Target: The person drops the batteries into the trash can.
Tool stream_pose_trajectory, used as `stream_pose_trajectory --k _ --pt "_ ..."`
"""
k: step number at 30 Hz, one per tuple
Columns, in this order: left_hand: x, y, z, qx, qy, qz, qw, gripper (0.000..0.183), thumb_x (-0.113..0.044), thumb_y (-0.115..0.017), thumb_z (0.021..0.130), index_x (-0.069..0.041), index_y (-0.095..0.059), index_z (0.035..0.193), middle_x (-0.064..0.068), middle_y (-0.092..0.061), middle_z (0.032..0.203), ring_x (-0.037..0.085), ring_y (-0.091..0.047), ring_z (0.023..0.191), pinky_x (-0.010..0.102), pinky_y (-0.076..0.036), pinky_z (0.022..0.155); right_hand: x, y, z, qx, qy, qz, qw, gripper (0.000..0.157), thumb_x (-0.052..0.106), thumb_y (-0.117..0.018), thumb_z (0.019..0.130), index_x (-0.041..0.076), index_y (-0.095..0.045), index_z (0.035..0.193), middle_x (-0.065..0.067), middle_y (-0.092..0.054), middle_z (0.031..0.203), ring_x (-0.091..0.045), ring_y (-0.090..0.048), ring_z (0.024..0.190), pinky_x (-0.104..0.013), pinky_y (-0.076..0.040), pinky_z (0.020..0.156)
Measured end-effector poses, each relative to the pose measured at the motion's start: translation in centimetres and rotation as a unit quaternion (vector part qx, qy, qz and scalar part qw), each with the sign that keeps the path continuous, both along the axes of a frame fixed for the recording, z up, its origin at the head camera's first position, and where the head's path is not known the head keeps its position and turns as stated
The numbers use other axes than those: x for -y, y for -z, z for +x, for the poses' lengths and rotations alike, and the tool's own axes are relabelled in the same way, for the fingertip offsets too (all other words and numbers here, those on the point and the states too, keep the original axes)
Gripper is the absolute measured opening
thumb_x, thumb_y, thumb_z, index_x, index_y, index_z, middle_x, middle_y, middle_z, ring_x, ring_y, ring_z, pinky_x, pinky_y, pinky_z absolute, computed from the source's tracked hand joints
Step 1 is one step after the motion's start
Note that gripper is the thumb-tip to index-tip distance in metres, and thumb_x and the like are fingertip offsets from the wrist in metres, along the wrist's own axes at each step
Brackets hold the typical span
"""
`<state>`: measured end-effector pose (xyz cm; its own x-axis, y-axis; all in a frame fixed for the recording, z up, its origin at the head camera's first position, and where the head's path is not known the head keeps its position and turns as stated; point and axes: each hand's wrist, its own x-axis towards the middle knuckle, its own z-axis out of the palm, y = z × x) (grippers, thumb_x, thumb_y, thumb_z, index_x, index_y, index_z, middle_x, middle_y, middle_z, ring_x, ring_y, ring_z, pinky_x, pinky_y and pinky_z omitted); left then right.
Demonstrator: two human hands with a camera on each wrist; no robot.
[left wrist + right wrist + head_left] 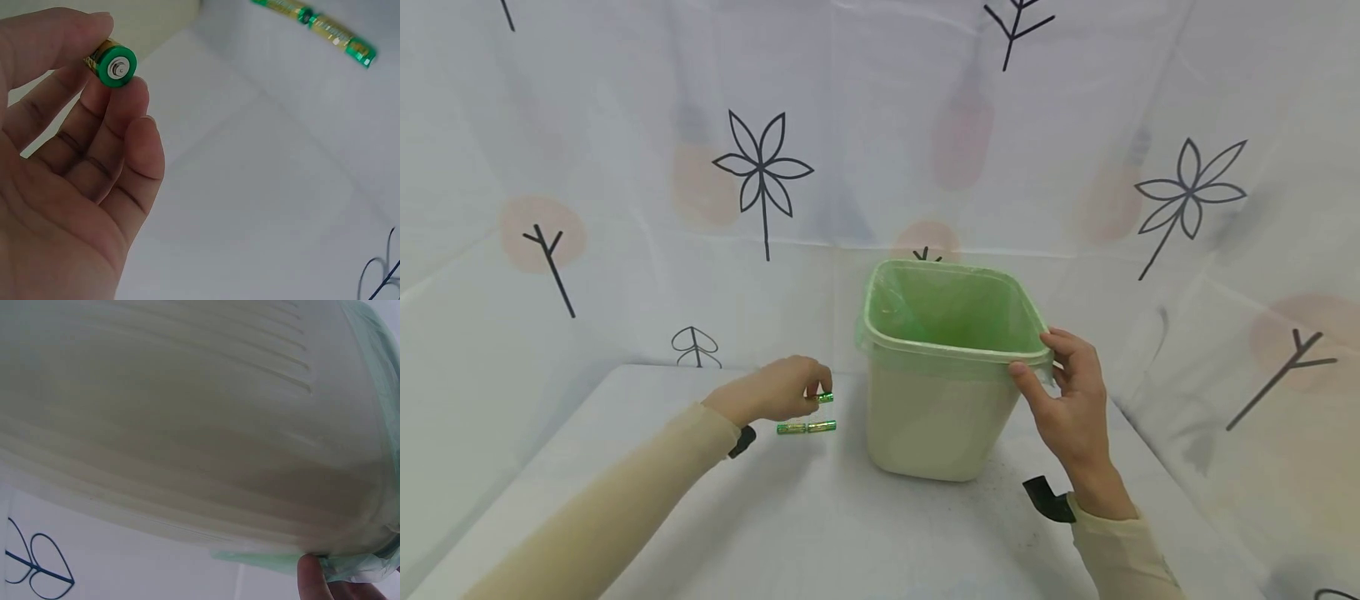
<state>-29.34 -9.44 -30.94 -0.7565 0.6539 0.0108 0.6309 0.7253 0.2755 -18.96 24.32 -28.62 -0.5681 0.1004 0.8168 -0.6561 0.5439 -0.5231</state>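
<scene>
My left hand (778, 388) pinches a small green-and-gold battery (117, 65) between thumb and fingers, its metal end facing the left wrist camera. Two more batteries (806, 427) of the same colours lie end to end on the white table, just below that hand in the head view. To the right of them stands a pale trash bin (936, 417), lined with a thin green plastic bag (375, 369) folded over its rim. My right hand (1075, 400) grips the bin's right front corner at the rim, thumb in front and fingers around the side.
Behind and beside the white table (760, 517) hangs a pale cloth (842, 167) printed with dark plant outlines and faint pink shapes. The bin is near the table's back edge. Dark straps (1047, 500) show at both wrists.
</scene>
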Motion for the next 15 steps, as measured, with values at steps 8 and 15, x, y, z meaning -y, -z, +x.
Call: stream_pose_trajectory --k 8,15 --pt "0.2 -4.6 0.0 -0.051 0.013 -0.005 0.9986 0.022 -0.005 -0.065 0.084 -0.011 -0.067 0.105 -0.003 -0.061 0.089 0.015 -0.056 0.084 0.033 -0.049 0.078 0.0 0.0 0.0 -0.001 -0.006 -0.002 1.0 0.047 -0.014 -0.068 0.078 -0.016 -0.047 0.12 -0.028 -0.044 0.127 -0.011 -0.054 0.11 -0.014 -0.042 0.09" --pt "-0.1 -8.8 0.1 -0.089 0.014 0.01 0.9959 0.023 -0.004 -0.063 0.084 -0.01 -0.067 0.106 0.0 -0.061 0.091 0.018 -0.056 0.084 0.034 -0.048 0.077 0.0 0.0 0.0 0.004 -0.001 -0.004 1.0 0.047 -0.013 -0.068 0.078 -0.016 -0.047 0.12 -0.028 -0.044 0.127 -0.008 -0.053 0.109 -0.014 -0.042 0.091"
